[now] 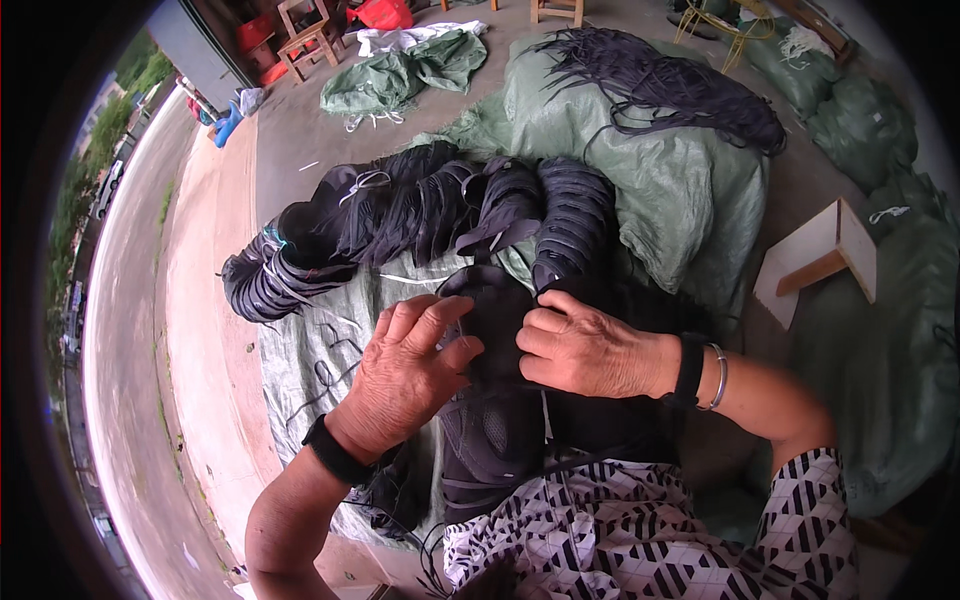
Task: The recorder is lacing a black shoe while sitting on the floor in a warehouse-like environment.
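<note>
A black shoe upper [498, 315] lies in front of me, its collar pointing away. My left hand [405, 365] is bent over its left edge, the fingers curled and the thumb on the near side. At the right edge my right hand [590, 345] is closed, thumb and forefinger pressed together; what they pinch is hidden. Closer to my body lies another black upper with a mesh toe [485, 435]. Black cords hang near my lap. Just beyond my hands, nested black shoe uppers [400, 215] form a long row, with a separate stack [575, 215] to the right.
A bundle of black laces [670, 85] rests on a stuffed green woven sack [670, 190]. More green sacks [860, 120] line the right side, beside a small wooden stool [820, 260]. Loose sacking [405, 80] and a wooden chair [305, 35] are at the back. A road runs on the left.
</note>
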A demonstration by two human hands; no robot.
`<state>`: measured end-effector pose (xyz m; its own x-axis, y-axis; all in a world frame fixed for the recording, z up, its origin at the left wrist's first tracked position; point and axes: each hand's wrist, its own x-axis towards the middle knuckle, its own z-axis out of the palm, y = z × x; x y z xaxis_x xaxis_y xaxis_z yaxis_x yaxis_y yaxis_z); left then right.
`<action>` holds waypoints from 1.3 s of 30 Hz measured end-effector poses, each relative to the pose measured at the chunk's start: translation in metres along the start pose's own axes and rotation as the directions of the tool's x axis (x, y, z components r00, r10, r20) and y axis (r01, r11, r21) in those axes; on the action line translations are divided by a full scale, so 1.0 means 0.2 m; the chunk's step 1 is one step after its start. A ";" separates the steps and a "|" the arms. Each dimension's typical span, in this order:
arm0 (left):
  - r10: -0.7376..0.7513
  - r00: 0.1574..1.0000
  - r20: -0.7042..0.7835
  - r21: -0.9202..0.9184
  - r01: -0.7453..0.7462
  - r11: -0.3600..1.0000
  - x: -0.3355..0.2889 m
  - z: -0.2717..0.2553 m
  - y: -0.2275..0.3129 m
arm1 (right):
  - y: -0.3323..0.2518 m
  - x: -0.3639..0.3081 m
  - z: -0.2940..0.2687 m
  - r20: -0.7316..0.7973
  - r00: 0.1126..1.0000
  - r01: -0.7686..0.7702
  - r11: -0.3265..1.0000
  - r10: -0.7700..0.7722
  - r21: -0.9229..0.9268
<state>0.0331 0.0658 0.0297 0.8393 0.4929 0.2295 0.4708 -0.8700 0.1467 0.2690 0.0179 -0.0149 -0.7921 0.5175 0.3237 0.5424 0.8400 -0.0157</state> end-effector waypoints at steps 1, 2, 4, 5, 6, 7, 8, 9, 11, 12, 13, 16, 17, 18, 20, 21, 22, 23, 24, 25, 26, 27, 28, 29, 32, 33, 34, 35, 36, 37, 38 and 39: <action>0.112 0.991 -0.073 0.032 -0.110 0.993 0.03 -0.03 0.00 | 0.01 0.01 0.00 -0.004 1.000 -0.004 1.000 0.004 -0.004; 0.123 0.992 0.032 -0.041 -0.122 0.992 0.02 -0.01 -0.04 | 0.02 0.02 -0.01 0.066 0.998 0.016 0.999 -0.018 0.031; 0.145 0.978 0.148 -0.061 -0.137 0.989 0.06 -0.03 -0.07 | 0.06 0.05 0.00 0.115 0.993 0.022 0.989 -0.039 0.143; 0.159 0.952 0.262 -0.083 -0.142 0.986 0.09 -0.04 -0.08 | 0.08 0.06 0.00 0.112 0.993 0.016 0.990 -0.032 0.137; 0.212 0.938 0.274 -0.067 -0.202 0.977 0.12 -0.04 -0.08 | 0.10 0.07 -0.01 0.180 0.983 0.007 0.980 -0.044 0.201; 0.217 0.937 0.275 -0.062 -0.208 0.976 0.14 -0.04 -0.09 | 0.11 0.09 -0.01 0.244 0.968 -0.003 0.964 -0.065 0.266; 0.242 0.895 0.375 -0.102 -0.220 0.970 0.16 -0.03 -0.10 | 0.13 0.10 -0.02 0.289 0.955 -0.035 0.948 -0.061 0.315; 0.268 0.841 0.469 -0.143 -0.227 0.963 0.18 -0.03 -0.11 | 0.13 0.12 -0.03 0.286 0.957 -0.038 0.950 -0.055 0.310; 0.295 0.838 0.458 -0.164 -0.246 0.955 0.16 0.00 -0.11 | 0.11 0.13 -0.03 0.378 0.925 -0.083 0.960 -0.024 0.266; 0.286 0.831 0.478 -0.131 -0.254 0.958 0.15 0.00 -0.11 | 0.09 0.12 -0.03 0.373 0.928 -0.093 0.964 -0.007 0.248; 0.279 0.825 0.492 -0.100 -0.265 0.959 0.15 0.01 -0.11 | 0.09 0.11 -0.03 0.374 0.928 -0.097 0.965 -0.001 0.244; 0.252 0.789 0.561 -0.082 -0.249 0.965 0.19 0.01 -0.08 | 0.04 0.06 0.04 0.284 0.935 -0.293 0.917 0.214 0.272; 0.204 0.766 0.610 -0.057 -0.214 0.975 0.19 0.02 -0.07 | 0.00 0.06 0.05 0.239 0.945 -0.275 0.938 0.223 0.213; 0.130 0.785 0.606 -0.058 -0.120 0.991 0.18 0.05 -0.05 | -0.02 0.06 0.06 0.265 0.939 -0.271 0.946 0.219 0.179; 0.087 0.780 0.620 -0.028 -0.089 0.996 0.20 0.06 -0.01 | -0.06 0.04 0.09 0.247 0.935 -0.290 0.950 0.255 0.115; 0.040 0.773 0.634 -0.001 -0.051 0.999 0.21 0.07 0.01 | -0.06 0.03 0.13 0.244 0.933 -0.297 0.949 0.264 0.110; -0.037 0.767 0.641 0.017 0.034 0.999 0.21 0.08 0.02 | -0.05 0.04 0.13 0.202 0.941 -0.311 0.932 0.274 0.187; -0.031 0.765 0.643 0.016 0.027 0.999 0.21 0.09 0.02 | -0.05 0.06 0.14 0.159 0.945 -0.320 0.909 0.286 0.265; -0.059 0.767 0.639 0.027 0.054 0.998 0.21 0.09 0.01 | -0.07 0.06 0.13 0.274 0.911 -0.363 0.914 0.307 0.184; -0.098 0.765 0.636 0.043 0.092 0.995 0.20 0.10 0.00 | -0.06 0.06 0.15 0.272 0.914 -0.359 0.913 0.302 0.193; -0.093 0.762 0.641 0.043 0.085 0.995 0.19 0.12 -0.05 | -0.05 0.04 0.18 0.129 0.918 -0.396 0.862 0.375 0.316; 0.022 0.853 0.522 -0.092 0.031 0.995 0.17 0.17 -0.11 | -0.04 0.03 0.19 -0.008 0.891 -0.405 0.802 0.454 0.440; 0.138 0.916 0.377 -0.230 -0.052 0.972 0.18 0.23 -0.16 | 0.01 0.02 0.19 -0.045 0.852 -0.398 0.700 0.522 0.593; 0.138 0.911 0.387 -0.232 -0.049 0.971 0.17 0.26 -0.15 | 0.04 0.03 0.18 -0.096 0.826 -0.323 0.606 0.555 0.726; -0.327 0.934 0.142 -0.642 0.338 0.688 0.19 0.29 -0.07 | 0.11 0.06 0.19 -0.029 0.770 -0.293 0.394 0.637 0.871; -0.316 0.937 0.149 -0.643 0.335 0.689 0.20 0.29 -0.05 | 0.14 0.06 0.22 -0.048 0.763 -0.262 0.376 0.645 0.889; -0.387 0.912 0.134 -0.675 0.370 0.639 0.20 0.30 -0.05 | 0.15 0.09 0.17 0.143 0.717 -0.283 0.098 0.682 0.954; -0.455 0.882 0.119 -0.706 0.398 0.586 0.19 0.31 -0.04 | 0.17 0.10 0.15 0.366 0.650 -0.373 -0.139 0.666 0.917; -0.452 0.888 0.086 -0.711 0.373 0.597 0.18 0.33 -0.03 | 0.18 0.11 0.21 0.356 0.631 -0.331 -0.177 0.689 0.927; -0.450 0.889 0.084 -0.708 0.372 0.601 0.17 0.34 -0.03 | 0.17 0.15 0.24 0.345 0.614 -0.284 -0.210 0.710 0.936; -0.429 0.903 0.018 -0.677 0.327 0.659 0.16 0.36 -0.03 | 0.16 0.15 0.25 0.340 0.615 -0.279 -0.206 0.712 0.938; -0.402 0.914 -0.048 -0.641 0.280 0.715 0.15 0.36 -0.02 | 0.16 0.16 0.26 0.379 0.597 -0.300 -0.242 0.707 0.923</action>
<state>0.0768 0.0837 -0.0339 0.5653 0.8009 0.1976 0.3969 -0.4741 0.7859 0.2462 0.0690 -0.0535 -0.1958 0.9646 -0.1765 -0.1522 -0.2077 -0.9663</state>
